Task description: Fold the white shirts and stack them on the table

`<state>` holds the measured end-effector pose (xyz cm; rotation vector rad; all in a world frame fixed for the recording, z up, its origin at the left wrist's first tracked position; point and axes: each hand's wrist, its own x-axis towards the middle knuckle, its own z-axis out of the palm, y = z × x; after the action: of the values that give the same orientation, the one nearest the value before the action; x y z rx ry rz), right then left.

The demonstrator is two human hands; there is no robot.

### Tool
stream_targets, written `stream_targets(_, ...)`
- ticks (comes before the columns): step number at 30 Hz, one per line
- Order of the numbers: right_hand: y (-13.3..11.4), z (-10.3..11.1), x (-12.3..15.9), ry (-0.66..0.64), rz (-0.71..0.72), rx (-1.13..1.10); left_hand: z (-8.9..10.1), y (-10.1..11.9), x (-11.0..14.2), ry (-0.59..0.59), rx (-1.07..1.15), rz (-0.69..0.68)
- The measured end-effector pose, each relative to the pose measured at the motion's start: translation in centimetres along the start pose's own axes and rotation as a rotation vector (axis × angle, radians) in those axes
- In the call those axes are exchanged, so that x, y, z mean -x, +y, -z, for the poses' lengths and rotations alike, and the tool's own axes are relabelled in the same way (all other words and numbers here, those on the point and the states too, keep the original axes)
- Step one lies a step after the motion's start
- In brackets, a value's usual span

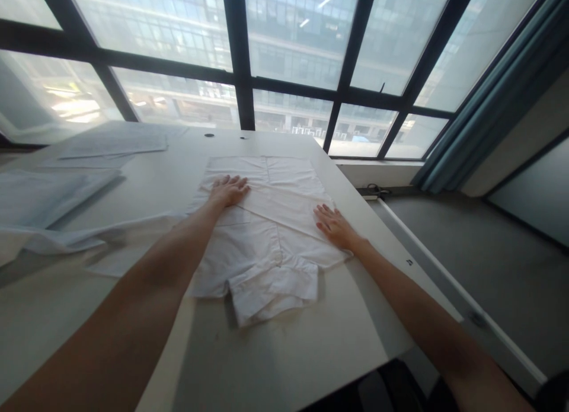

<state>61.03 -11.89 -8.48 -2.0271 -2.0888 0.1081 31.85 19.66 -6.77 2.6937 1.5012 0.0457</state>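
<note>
A white button-up shirt [249,246] lies spread on a white table, its collar [280,287] towards me and its hem at the far end. One sleeve [284,207] crosses slantwise over the body of the shirt. The other sleeve [142,234] stretches out to the left, partly hidden behind my left forearm. My left hand [230,191] rests flat on the upper left of the shirt, fingers spread. On the right side my right hand [334,226] presses flat near the shirt's edge, its fingers stretched out.
Pale flat packets [62,189] and white sheets [115,144] lie at the table's left. The table [373,293] ends on the right above a grey floor [444,234]. Large windows [302,38] stand behind it, with a blue curtain [484,104] at the right.
</note>
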Motion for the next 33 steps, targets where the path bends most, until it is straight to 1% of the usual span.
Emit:
stream_targets(3, 0.0, 0.3, 2.1, -0.032, -0.001, 0.05, -0.1, -0.1, -0.2, 0.008, 0.009, -0.009)
stream_targets(7, -0.2, 0.6, 4.2, -0.069, -0.046, 0.102, -0.3, -0.3, -0.4, 0.003, 0.02, -0.006)
stream_targets(10, -0.9, 1.0, 5.0, -0.099, -0.095, 0.158, -0.3, -0.2, -0.4, 0.011, 0.028, 0.0)
stream_targets(13, -2.3, 1.7, 5.1, -0.109, -0.148, 0.239, -0.3, -0.1, -0.3, 0.022, 0.032, -0.001)
stream_targets(16, -4.1, 2.2, 3.8, -0.035, -0.158, 0.244, -0.4, -0.2, -0.3, 0.032, 0.032, -0.006)
stream_targets(18, -5.3, 2.2, 1.9, 0.033, -0.18, 0.196, -0.5, -0.2, -0.4, 0.041, 0.032, -0.007)
stream_targets(20, -6.3, 1.8, -0.5, 0.064, -0.217, 0.139, -0.6, -0.3, -0.5, 0.042, 0.033, -0.008)
stream_targets(23, -7.3, 0.6, -4.1, 0.05, -0.265, 0.075, -0.6, -0.3, -0.4, 0.039, 0.033, -0.006)
stream_targets(26, -7.4, -0.7, -6.4, 0.007, -0.266, 0.044, -0.5, -0.3, -0.3, 0.035, 0.035, -0.006)
stream_targets(29, -6.6, -1.3, -6.5, -0.036, -0.246, 0.044, -0.4, -0.2, -0.1, 0.04, 0.032, -0.009)
stream_targets(33, -4.7, -1.2, -4.6, -0.035, -0.255, 0.072, -0.3, -0.1, 0.0, 0.026, 0.028, -0.005)
